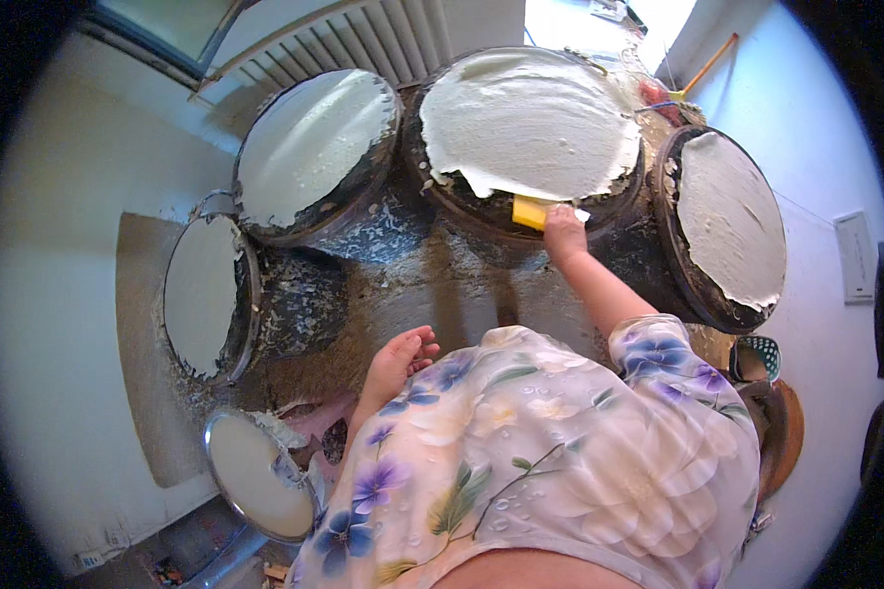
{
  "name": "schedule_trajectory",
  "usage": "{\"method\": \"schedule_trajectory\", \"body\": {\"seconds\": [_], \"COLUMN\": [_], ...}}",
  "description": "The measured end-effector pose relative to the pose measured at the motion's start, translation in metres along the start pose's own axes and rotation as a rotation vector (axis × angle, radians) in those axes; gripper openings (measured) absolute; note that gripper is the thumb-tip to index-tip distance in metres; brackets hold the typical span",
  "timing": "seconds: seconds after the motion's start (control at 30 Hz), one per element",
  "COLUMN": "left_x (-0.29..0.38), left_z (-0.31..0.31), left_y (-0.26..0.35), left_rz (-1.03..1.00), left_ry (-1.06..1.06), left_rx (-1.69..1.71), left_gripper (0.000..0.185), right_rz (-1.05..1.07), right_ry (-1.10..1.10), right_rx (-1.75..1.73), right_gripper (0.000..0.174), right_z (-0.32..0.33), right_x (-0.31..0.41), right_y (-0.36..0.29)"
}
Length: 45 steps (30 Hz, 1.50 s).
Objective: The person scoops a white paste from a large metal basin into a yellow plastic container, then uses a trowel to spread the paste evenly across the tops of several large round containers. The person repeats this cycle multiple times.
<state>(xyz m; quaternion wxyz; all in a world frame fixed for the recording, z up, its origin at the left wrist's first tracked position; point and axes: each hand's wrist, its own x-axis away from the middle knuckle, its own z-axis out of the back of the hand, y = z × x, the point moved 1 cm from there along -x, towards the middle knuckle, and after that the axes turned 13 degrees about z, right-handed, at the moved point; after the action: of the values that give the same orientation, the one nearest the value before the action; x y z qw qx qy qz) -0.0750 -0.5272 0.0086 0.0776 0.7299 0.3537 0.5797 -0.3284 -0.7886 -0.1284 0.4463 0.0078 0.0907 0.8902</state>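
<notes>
In my right hand (564, 230) is a yellow scraper (529, 213), held at the near rim of the large middle griddle. A white, ragged-edged layer of batter (530, 121) covers most of that round black plate, and the scraper lies just below its near edge. A small white bit shows beside my fingers. My left hand (400, 361) hangs low in front of my body with loosely curled fingers, and nothing is visible in it. Closest to it on the lower left is a metal basin (261, 475) of pale liquid.
More round griddles with pale layers stand at the back left (317, 151), far left (202, 298) and right (733, 221). A radiator (353, 44) is behind them. An orange-handled tool (711, 66) leans at the back right. At lower right is a brown rounded object (781, 442).
</notes>
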Motion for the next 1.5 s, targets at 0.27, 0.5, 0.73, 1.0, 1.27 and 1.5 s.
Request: {"method": "schedule_trajectory", "body": {"seconds": [0.27,0.5,0.73,1.0,1.27,1.5], "left_x": [-0.008,-0.011,-0.016,-0.019,-0.016,-0.01], "left_z": [0.001,-0.003,-0.021,-0.033,-0.032,-0.029], "left_y": [0.029,0.045,0.052,0.04,0.017,0.012], "left_rz": [-0.039,-0.057,-0.008,0.093,0.071,0.038], "left_ry": [0.016,0.089,0.099,0.201,0.176,0.111], "left_rx": [-0.014,0.047,-0.009,0.077,0.127,0.055], "left_gripper": [0.033,0.032,0.033,0.033,0.035,0.032], "right_rz": [-0.633,-0.913,-0.878,-1.133,-0.861,-0.599], "right_ry": [-0.148,0.53,0.445,0.313,0.217,0.587], "right_rx": [-0.299,-0.682,-0.71,-1.805,-1.599,-1.741], "right_gripper": [0.015,0.052,0.042,0.063,0.035,0.028], "right_z": [-0.002,0.013,-0.071,-0.081,-0.041,0.06], "right_x": [0.05,0.068,0.025,-0.082,-0.143,-0.103], "right_y": [0.139,0.176,0.259,0.284,0.257,0.204]}}
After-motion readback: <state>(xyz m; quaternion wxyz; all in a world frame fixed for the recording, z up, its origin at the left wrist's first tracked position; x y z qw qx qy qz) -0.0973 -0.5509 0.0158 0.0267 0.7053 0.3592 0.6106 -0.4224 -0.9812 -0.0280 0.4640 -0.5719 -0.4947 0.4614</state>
